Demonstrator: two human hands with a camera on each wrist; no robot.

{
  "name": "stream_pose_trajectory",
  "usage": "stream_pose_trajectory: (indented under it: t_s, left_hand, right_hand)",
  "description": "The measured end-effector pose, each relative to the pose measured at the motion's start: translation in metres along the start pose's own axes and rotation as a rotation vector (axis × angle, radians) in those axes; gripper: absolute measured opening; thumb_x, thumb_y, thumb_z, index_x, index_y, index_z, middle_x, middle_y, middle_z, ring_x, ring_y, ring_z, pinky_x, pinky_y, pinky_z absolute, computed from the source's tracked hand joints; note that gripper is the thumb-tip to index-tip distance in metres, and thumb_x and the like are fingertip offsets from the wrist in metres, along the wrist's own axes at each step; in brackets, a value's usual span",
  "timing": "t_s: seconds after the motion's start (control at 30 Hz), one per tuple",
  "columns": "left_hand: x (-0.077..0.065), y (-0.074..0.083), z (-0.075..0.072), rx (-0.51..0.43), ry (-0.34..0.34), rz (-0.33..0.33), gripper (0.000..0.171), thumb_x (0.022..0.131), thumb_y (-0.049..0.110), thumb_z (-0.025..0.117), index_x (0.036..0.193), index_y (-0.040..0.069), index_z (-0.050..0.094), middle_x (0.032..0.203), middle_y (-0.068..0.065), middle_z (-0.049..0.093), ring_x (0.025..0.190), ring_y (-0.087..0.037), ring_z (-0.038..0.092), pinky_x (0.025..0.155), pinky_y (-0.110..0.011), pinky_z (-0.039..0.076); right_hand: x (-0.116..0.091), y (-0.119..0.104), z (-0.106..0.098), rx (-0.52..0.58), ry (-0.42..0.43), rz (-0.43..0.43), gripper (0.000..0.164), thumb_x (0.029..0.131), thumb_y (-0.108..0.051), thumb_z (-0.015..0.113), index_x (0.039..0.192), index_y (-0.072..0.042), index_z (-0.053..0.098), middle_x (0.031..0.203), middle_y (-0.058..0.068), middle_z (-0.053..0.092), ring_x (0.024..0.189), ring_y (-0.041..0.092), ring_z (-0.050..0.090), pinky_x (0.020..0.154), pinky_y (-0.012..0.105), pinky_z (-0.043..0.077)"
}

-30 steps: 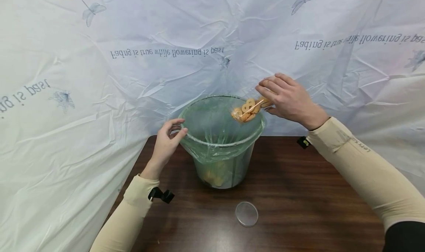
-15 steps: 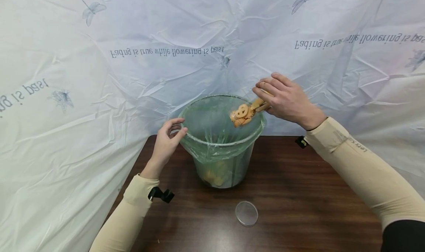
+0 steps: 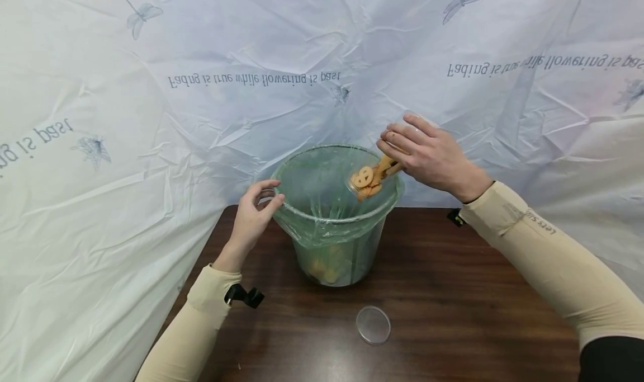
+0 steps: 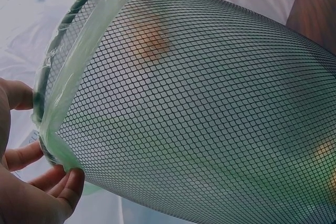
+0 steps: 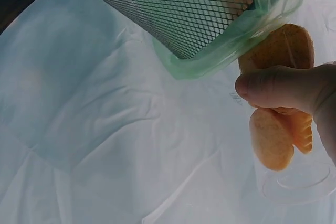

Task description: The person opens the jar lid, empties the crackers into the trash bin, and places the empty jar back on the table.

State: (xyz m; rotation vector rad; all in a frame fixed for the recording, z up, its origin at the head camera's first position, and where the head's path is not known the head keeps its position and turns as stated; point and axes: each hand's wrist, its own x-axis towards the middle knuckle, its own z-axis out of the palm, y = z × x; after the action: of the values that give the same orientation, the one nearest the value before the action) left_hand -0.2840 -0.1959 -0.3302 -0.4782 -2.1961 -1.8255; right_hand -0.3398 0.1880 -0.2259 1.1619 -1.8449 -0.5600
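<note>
My left hand (image 3: 254,211) pinches the bin (image 3: 347,262) at left rim — right hand (image 3: 427,155) grips tilted jar (image 5: 296,184) of biscuits (image 3: 365,178) over right side.

The bin (image 3: 358,262) stands on the surface (image 3: 453,292) with the sheet (image 3: 261,35) behind it and the disc (image 3: 373,325) before it, slightly to the right. The liner (image 3: 317,234) lies in the bin (its edge over the rim (image 3: 342,220)); the left hand (image 3: 254,211) holds it at the left, while the right hand (image 3: 427,152) holds the jar (image 5: 299,187), biscuits (image 3: 364,178) inside, over the bin's right side.
</note>
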Motion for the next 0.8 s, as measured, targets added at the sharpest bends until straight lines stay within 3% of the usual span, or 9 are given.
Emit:
stream_pose_trajectory:
  t_s: [0.13,0.27,0.37,0.57,0.8]
  left_hand:
    - [-0.0003,-0.0001,0.0005,0.000,0.003,0.002,0.046,0.095,0.020,0.065,0.133,-0.003,0.052,0.133,-0.011,0.049,0.112,-0.022,0.051,0.096,-0.039,0.044]
    - [-0.0004,0.0000,0.0008,-0.010,0.000,0.004,0.046,0.095,0.019,0.065,0.133,-0.003,0.052,0.133,-0.012,0.049,0.113,-0.023,0.051,0.097,-0.044,0.043]
    - [-0.0002,0.0000,0.0006,-0.017,0.002,0.008,0.046,0.095,0.019,0.065,0.133,-0.003,0.052,0.133,-0.012,0.049,0.113,-0.024,0.050,0.099,-0.047,0.041]
    - [-0.0001,0.0004,0.0000,-0.022,0.001,0.007,0.046,0.095,0.020,0.065,0.133,-0.003,0.053,0.133,-0.012,0.048,0.113,-0.024,0.050,0.099,-0.046,0.041]
    - [-0.0005,0.0001,-0.0001,-0.026,0.003,0.009,0.046,0.094,0.020,0.065,0.133,-0.003,0.053,0.132,-0.013,0.048,0.112,-0.024,0.050,0.099,-0.049,0.040]
  right_hand:
    - [0.0006,0.0018,-0.0002,0.021,0.003,0.018,0.072,0.071,-0.010,0.085,0.136,-0.002,0.055,0.130,0.019,0.059,0.126,0.034,0.049,0.117,0.046,0.028]
    - [-0.0005,0.0042,0.0003,0.019,0.008,0.028,0.066,0.075,-0.005,0.080,0.136,-0.002,0.055,0.129,0.019,0.059,0.125,0.034,0.049,0.118,0.046,0.026]
    - [-0.0014,0.0057,0.0008,0.018,0.006,0.040,0.071,0.071,-0.007,0.084,0.136,-0.002,0.055,0.129,0.017,0.059,0.126,0.032,0.049,0.119,0.044,0.024]
    - [-0.0023,0.0060,0.0018,0.089,0.033,0.102,0.094,0.050,-0.017,0.097,0.134,-0.003,0.057,0.128,0.016,0.059,0.123,0.033,0.051,0.118,0.044,0.026]
    - [-0.0024,0.0060,0.0028,0.162,0.051,0.146,0.096,0.048,-0.018,0.098,0.133,-0.002,0.057,0.129,0.018,0.059,0.121,0.034,0.052,0.116,0.045,0.029]
